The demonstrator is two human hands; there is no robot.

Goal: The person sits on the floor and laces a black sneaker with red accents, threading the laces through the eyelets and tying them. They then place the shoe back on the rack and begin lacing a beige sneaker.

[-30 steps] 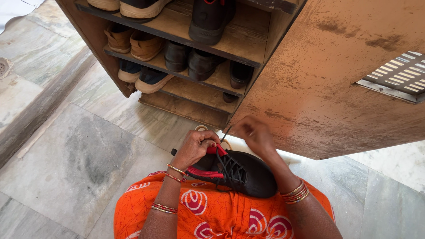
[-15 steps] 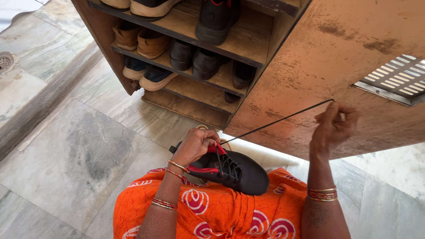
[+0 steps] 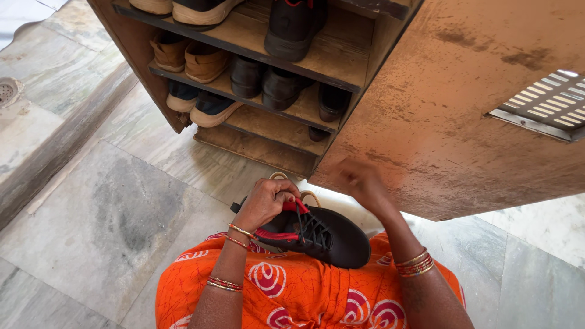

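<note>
A black shoe with red lining and black laces rests on my lap, which is covered by orange patterned cloth. My left hand grips the shoe's red collar at the tongue. My right hand is blurred, raised just above and to the right of the shoe's top, its fingers curled. No lace shows between that hand and the shoe.
A wooden shoe rack with several shoes on its shelves stands open in front of me. Its brown door, with a metal vent, hangs over my right side. A light sandal peeks out behind the shoe. The marble floor has a drain at far left.
Half a second ago my right hand held a lace stretched far out to the right; it has now swung back close to the shoe. My left hand has kept its grip.
</note>
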